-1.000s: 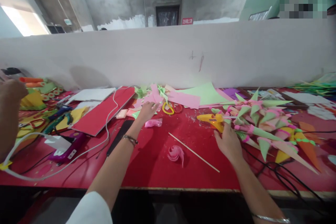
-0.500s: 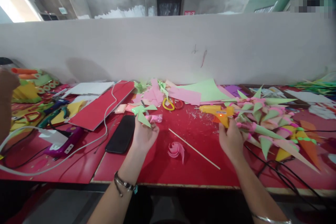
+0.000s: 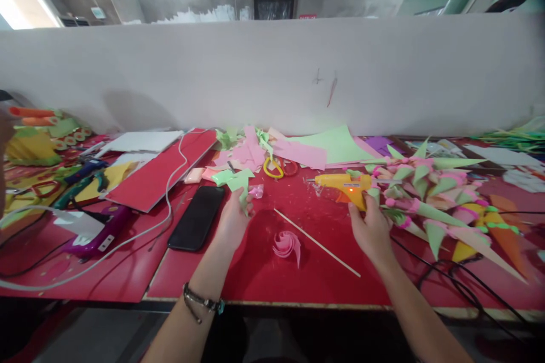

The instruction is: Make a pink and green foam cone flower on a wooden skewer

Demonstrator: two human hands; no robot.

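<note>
My left hand (image 3: 234, 220) is closed on a light green piece of paper (image 3: 239, 181), held above the table's middle. A yellow glue gun (image 3: 344, 182) with a lit orange light is in the grip of my right hand (image 3: 370, 227), its nozzle pointing left. Between my hands, a pink spiral paper flower (image 3: 286, 244) lies on the red table (image 3: 259, 272). A thin wooden stick (image 3: 317, 243) rests diagonally beside it. To the left of my left hand lies a black phone (image 3: 196, 218).
Paper cones and flowers (image 3: 434, 193) are heaped at the right, above black cables (image 3: 455, 281). Yellow-handled scissors (image 3: 273, 168) lie by pink and green paper sheets (image 3: 336, 144). A purple power strip (image 3: 102, 232) with a white cable stands left. A white partition (image 3: 213, 74) borders the back.
The glue gun has shifted slightly left in my right hand. My left hand has turned and the green paper with it, now showing a broader face. The flower and stick stay put.
</note>
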